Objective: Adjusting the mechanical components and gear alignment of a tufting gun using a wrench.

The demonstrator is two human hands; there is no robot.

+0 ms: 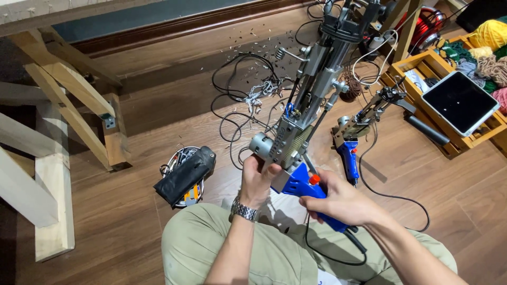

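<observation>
— Metal and blue plastic: what are you holding up there?

— You are holding a tufting gun (309,111) over your lap, its long grey steel frame tilting up and away from you. Your right hand (340,203) is wrapping its grip tight around the blue moulded handle (311,192), with the small orange button sitting just above your fingers. Your left hand (257,179) is closing its grip on the lower left of the body, thumb and fingers pinching beside the round silvery motor (260,143). A steel-link wristwatch (244,210) is sitting on that wrist.

— And what is lying around you?

— You are sitting on a brown wooden plank floor (158,121), your knees in smooth olive trousers (195,248). A second gun (359,129) with the same blue handle is lying on the boards just right of the one you are holding, and thin black cables (232,113) are looping across the floor behind it, among small pale scraps. To your left, a black sheath-like piece (185,177) is resting across a round tin of small tools. Pale squared timber legs (58,137) are standing at the far left. At the right, a slatted wooden crate (422,66) is carrying fuzzy balls of yarn (488,34) in yellow, green and tan, and a flat dark tablet (460,103) is lying across its edge.
</observation>
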